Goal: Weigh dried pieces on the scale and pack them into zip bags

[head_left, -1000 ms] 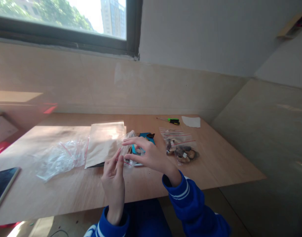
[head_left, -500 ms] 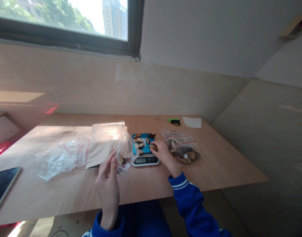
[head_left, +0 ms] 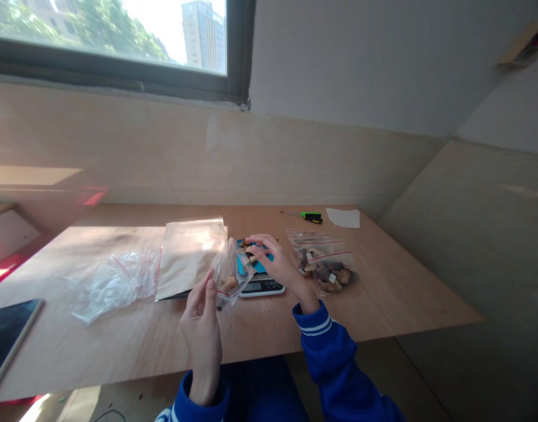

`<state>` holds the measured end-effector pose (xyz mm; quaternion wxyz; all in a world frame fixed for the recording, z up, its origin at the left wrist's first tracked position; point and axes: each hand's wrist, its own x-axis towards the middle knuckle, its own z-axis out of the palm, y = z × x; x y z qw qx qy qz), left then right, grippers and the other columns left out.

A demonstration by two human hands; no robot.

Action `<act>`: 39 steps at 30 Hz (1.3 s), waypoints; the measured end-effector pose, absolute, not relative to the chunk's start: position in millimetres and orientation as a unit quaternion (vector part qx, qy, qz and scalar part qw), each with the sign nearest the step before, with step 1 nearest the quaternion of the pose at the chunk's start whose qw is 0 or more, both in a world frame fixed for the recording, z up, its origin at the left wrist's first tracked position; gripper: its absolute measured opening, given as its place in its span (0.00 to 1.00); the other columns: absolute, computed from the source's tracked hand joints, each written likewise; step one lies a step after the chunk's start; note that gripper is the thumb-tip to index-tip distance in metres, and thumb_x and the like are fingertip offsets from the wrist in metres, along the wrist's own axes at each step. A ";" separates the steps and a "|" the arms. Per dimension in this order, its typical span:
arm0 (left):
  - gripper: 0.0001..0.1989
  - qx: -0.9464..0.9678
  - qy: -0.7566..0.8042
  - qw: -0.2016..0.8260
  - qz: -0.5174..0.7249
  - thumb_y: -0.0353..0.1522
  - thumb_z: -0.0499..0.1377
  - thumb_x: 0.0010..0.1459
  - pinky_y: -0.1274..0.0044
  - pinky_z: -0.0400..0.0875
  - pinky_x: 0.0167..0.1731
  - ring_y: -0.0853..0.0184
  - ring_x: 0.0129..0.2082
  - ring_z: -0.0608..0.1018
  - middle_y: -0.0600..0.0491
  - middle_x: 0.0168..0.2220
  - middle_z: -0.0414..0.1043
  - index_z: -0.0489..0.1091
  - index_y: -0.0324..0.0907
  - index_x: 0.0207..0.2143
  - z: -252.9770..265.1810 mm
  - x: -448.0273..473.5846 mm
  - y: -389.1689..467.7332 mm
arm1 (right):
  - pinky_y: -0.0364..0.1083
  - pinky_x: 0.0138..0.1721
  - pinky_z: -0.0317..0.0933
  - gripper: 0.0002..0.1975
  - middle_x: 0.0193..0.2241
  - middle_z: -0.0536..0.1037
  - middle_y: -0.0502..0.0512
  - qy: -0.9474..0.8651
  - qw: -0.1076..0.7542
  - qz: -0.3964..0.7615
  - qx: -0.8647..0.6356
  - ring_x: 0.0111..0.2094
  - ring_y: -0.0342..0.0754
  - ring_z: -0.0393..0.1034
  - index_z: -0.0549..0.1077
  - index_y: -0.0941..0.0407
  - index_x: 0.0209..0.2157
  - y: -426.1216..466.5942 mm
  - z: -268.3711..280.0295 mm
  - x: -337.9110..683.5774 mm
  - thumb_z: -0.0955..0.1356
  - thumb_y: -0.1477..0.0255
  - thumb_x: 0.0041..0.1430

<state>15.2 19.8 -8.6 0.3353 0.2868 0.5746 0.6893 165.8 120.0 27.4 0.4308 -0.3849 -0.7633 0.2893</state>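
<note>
From where I stand, a crumpled heap of clear bags [head_left: 119, 278] lies at the left of the table [head_left: 159, 337], next to a flat tan paper bag [head_left: 192, 249]. Then comes the left hand [head_left: 201, 322], pinching a clear plastic bag [head_left: 240, 271] between thumb and fingers. This one is thin, glossy and wrinkled, with a red line low down and a light-brown piece [head_left: 230, 283] inside. It spreads rightward from the fingertips, one peak pointing up towards the wall; creased like that, its long axis is hard to make out. Its right side overlaps the left edge of a blue-topped scale [head_left: 269, 287] carrying brown pieces [head_left: 244, 243]. Above the scale the right hand [head_left: 281, 269] is open, fingers pointing left, just beside the pinched bag. Filled bags [head_left: 333, 275] lie farther right.
</note>
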 end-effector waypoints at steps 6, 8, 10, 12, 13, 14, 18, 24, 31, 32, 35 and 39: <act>0.31 0.261 0.554 0.361 0.703 0.51 0.61 0.52 0.69 0.73 0.44 0.61 0.40 0.79 0.48 0.38 0.79 0.73 0.40 0.52 -10.5 13.6 19.7 | 0.60 0.65 0.47 0.20 0.62 0.64 0.63 -0.834 0.271 0.222 -0.426 0.66 0.55 0.51 0.67 0.53 0.58 143.6 -26.9 166.0 0.64 0.67 0.65; 0.32 0.265 0.553 0.360 0.704 0.51 0.61 0.52 0.68 0.73 0.45 0.61 0.41 0.78 0.48 0.37 0.78 0.73 0.40 0.53 -10.7 13.3 19.7 | 0.62 0.65 0.46 0.24 0.63 0.62 0.65 -0.847 0.243 0.189 -0.433 0.67 0.58 0.49 0.67 0.54 0.59 144.6 -34.1 163.5 0.68 0.68 0.61; 0.33 0.270 0.555 0.357 0.701 0.52 0.60 0.52 0.69 0.73 0.45 0.60 0.41 0.78 0.49 0.36 0.78 0.72 0.40 0.53 -11.1 12.7 19.7 | 0.63 0.64 0.47 0.24 0.63 0.61 0.68 -0.852 0.235 0.163 -0.439 0.66 0.60 0.52 0.70 0.55 0.56 145.0 -39.5 161.7 0.71 0.68 0.58; 0.33 0.275 0.557 0.356 0.698 0.53 0.60 0.52 0.69 0.73 0.44 0.60 0.41 0.78 0.49 0.34 0.78 0.73 0.40 0.53 -11.9 12.1 19.8 | 0.62 0.64 0.48 0.21 0.62 0.63 0.68 -0.852 0.244 0.147 -0.439 0.64 0.60 0.56 0.72 0.56 0.53 145.5 -43.9 161.2 0.71 0.69 0.58; 0.33 0.277 0.558 0.356 0.696 0.53 0.60 0.52 0.69 0.74 0.44 0.60 0.41 0.78 0.50 0.33 0.77 0.73 0.40 0.53 -12.3 11.9 19.8 | 0.61 0.64 0.50 0.19 0.61 0.64 0.68 -0.852 0.251 0.144 -0.437 0.64 0.59 0.57 0.73 0.56 0.52 145.5 -45.3 161.5 0.71 0.69 0.58; 0.33 0.278 0.558 0.356 0.696 0.53 0.60 0.52 0.69 0.74 0.44 0.60 0.41 0.78 0.50 0.33 0.77 0.73 0.40 0.52 -12.7 11.8 19.8 | 0.61 0.63 0.52 0.18 0.60 0.65 0.68 -0.851 0.257 0.141 -0.435 0.63 0.59 0.58 0.74 0.56 0.50 145.4 -46.1 161.9 0.71 0.70 0.58; 0.33 0.273 0.559 0.358 0.696 0.53 0.60 0.51 0.69 0.73 0.44 0.60 0.41 0.78 0.49 0.35 0.78 0.73 0.40 0.51 -13.9 12.0 20.3 | 0.59 0.60 0.58 0.15 0.56 0.69 0.67 -0.856 0.268 0.123 -0.424 0.60 0.58 0.63 0.75 0.56 0.48 142.8 -42.3 163.7 0.71 0.72 0.57; 0.30 0.266 0.553 0.365 0.700 0.51 0.60 0.53 0.69 0.72 0.47 0.58 0.46 0.77 0.46 0.42 0.78 0.74 0.40 0.51 -12.7 11.0 19.8 | 0.56 0.58 0.61 0.14 0.52 0.74 0.63 -0.839 0.300 0.128 -0.435 0.56 0.55 0.67 0.75 0.54 0.47 142.6 -34.3 163.6 0.69 0.76 0.59; 0.28 0.264 0.553 0.377 0.694 0.49 0.61 0.54 0.71 0.72 0.47 0.61 0.46 0.77 0.48 0.46 0.77 0.73 0.42 0.51 -9.8 7.7 18.3 | 0.50 0.48 0.68 0.14 0.44 0.80 0.60 -0.657 0.525 0.297 -0.452 0.46 0.52 0.75 0.77 0.56 0.44 141.0 -7.1 160.2 0.68 0.63 0.60; 0.28 0.266 0.556 0.377 0.691 0.49 0.61 0.54 0.71 0.72 0.47 0.61 0.46 0.77 0.48 0.47 0.77 0.73 0.42 0.52 -9.9 8.0 18.6 | 0.49 0.46 0.70 0.16 0.44 0.80 0.60 -0.635 0.544 0.328 -0.440 0.44 0.52 0.76 0.76 0.56 0.44 137.3 2.2 158.5 0.68 0.60 0.60; 0.29 0.256 0.554 0.388 0.690 0.49 0.60 0.54 0.69 0.72 0.48 0.60 0.46 0.78 0.47 0.46 0.77 0.72 0.42 0.53 -10.7 10.2 20.0 | 0.47 0.43 0.70 0.19 0.46 0.79 0.58 -0.642 0.527 0.401 -0.386 0.43 0.50 0.76 0.76 0.56 0.46 120.1 32.6 150.9 0.66 0.57 0.61; 0.29 0.244 0.547 0.400 0.694 0.49 0.61 0.54 0.68 0.72 0.48 0.58 0.49 0.77 0.46 0.49 0.76 0.73 0.43 0.53 -9.8 12.3 20.7 | 0.46 0.45 0.68 0.19 0.48 0.78 0.55 -0.750 0.422 0.388 -0.331 0.44 0.46 0.74 0.73 0.52 0.51 98.1 60.2 139.1 0.67 0.59 0.62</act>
